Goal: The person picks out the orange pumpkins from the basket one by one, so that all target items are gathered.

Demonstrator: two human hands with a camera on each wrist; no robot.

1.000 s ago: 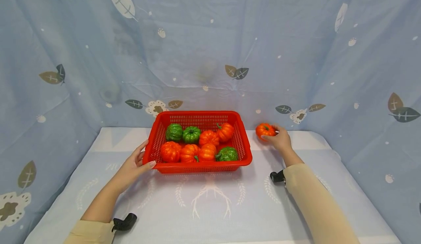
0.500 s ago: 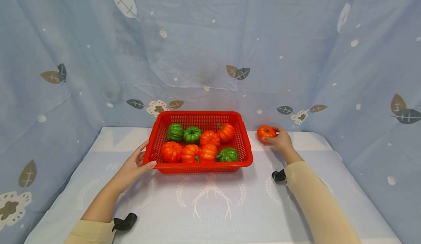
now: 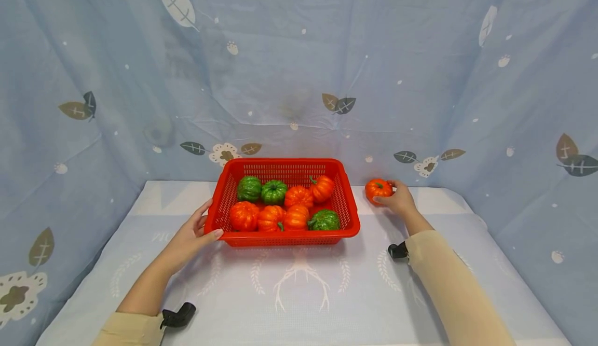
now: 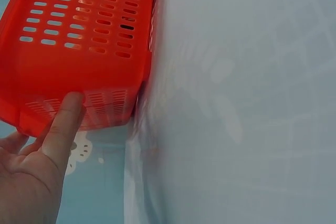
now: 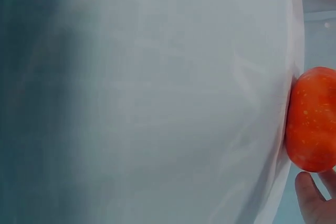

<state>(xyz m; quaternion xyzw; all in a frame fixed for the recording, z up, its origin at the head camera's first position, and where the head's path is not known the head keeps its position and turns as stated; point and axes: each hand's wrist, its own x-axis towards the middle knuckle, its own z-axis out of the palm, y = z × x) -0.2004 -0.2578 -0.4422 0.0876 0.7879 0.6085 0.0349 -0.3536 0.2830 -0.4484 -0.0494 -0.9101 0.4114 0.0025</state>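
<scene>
My left hand [image 3: 192, 237] touches the near left corner of a red plastic basket [image 3: 289, 236], thumb at the front rim and fingers along the left side. The left wrist view has the thumb [image 4: 65, 116] extended against the perforated basket wall [image 4: 79, 69]. Inside lie several small ribbed orange pumpkins [image 3: 244, 216] and 3 green ones [image 3: 249, 188]. At the right, near the table's back edge, my right hand [image 3: 399, 199] holds an orange pumpkin [image 3: 378, 190] from its right side between thumb and fingers. That pumpkin [image 5: 314, 121] is cut off in the right wrist view.
A pale cloth with printed antlers covers the table [image 3: 299, 294]. Blue patterned curtains [image 3: 280, 66] stand close behind the basket and along both sides. Black wrist devices [image 3: 179, 316] sit at both sleeves.
The pumpkin in my right hand has come down slightly, and the hand with it. My left hand stays at the basket corner. The head view has shifted a little.
</scene>
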